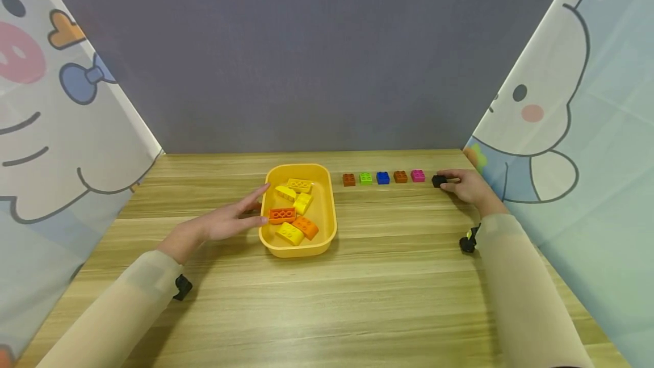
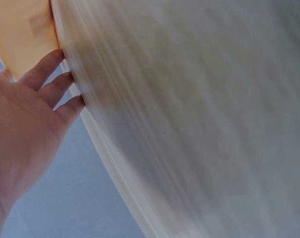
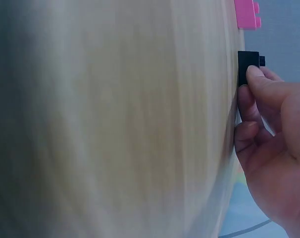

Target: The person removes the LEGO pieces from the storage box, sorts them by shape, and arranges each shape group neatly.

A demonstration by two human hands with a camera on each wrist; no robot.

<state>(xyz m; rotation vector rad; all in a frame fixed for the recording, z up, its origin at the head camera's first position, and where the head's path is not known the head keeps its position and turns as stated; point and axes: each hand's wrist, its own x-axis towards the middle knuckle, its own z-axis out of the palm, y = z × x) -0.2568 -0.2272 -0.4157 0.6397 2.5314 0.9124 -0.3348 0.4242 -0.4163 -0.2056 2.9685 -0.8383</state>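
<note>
The wooden table [image 1: 357, 277] carries a yellow tray [image 1: 327, 226] of yellow and orange bricks. The left hand [image 1: 225, 221] rests flat, fingers straight, against the tray's left wall, holding nothing. The right hand [image 1: 467, 186] pinches the black brick [image 1: 438, 180], which sits at the right end of the brick row, just beside the pink brick [image 1: 418, 175].

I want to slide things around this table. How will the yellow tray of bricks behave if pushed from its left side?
The yellow tray looks like thin, rigid plastic, so it probably slides easily on the smooth wooden table. Its low, wide shape seems unlikely to tip. The loose bricks inside may shift and rattle.
</note>
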